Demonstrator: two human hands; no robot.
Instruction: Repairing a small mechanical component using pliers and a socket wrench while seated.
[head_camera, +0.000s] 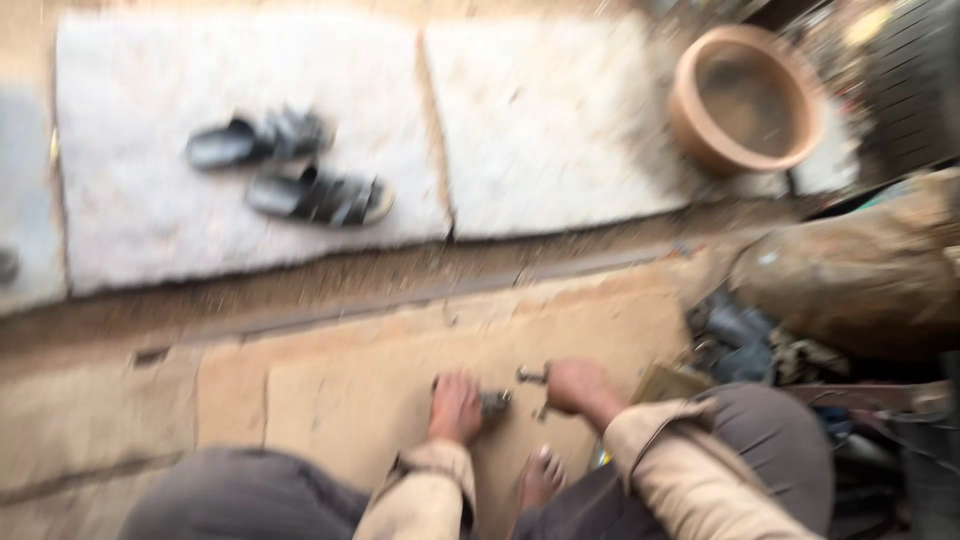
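The whole view was smeared by motion, so fine detail could not be read. Nearest the camera, the person's two knees in grey cloth framed the bottom edge, with one bare foot (540, 478) between them on the stone floor (330, 390).

Just beyond, the left hand (455, 408) pressed down on the floor, its fingers curled over the near end of a small dark metal part (494, 403); whether they pinched it or only held it down could not be told. The right hand (578, 386) lay just beside it, closed around a thin metal tool (533, 376) whose free end stuck out toward the left hand. The tool's long axis ran roughly left to right, pointing at the metal part, and the two seemed to meet between the hands, though the blur hid the exact contact. Both sleeves were tan.

To the right lay a heap of dark clutter (745, 340) and, above it, one large brown rounded bulk (860, 275).

Farther off, past a dirt strip, lay two pale stone slabs (540, 120) side by side. On the left slab sat two dark sandals (320, 196), one pair, near each other and pointing leftward. At the far right stood one round clay bowl (745, 100).
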